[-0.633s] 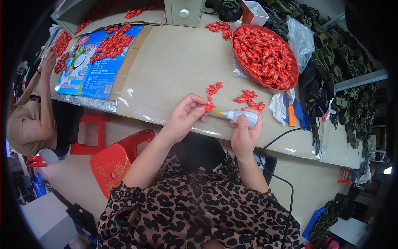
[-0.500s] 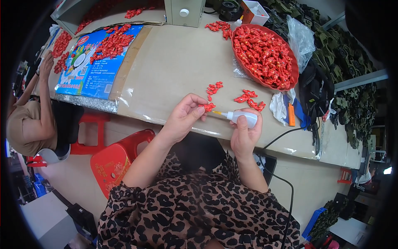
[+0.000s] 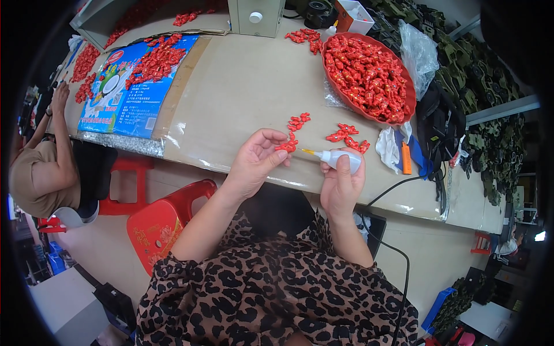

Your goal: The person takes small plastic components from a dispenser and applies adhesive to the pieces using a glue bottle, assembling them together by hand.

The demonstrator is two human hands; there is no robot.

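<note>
Between the thumb and fingers of my left hand is a small red figurine, held over the table's near edge. My right hand is closed round a white squeeze bottle. Its thin yellowish nozzle points left at the figurine, with a small gap between them. Just beyond my left fingers lies a short row of red figurines. Another small group of red figurines lies beyond the bottle.
A red scalloped bowl heaped with red figurines stands at the far right, near an orange-handled tool and white tissue. More figurines lie on a blue printed sheet. A person sits at the left beside red stools.
The bottle's nozzle has drawn back slightly to the right from the figurine, and the bottle tilts more. My left hand has barely moved. The other person's hand has shifted a little.
</note>
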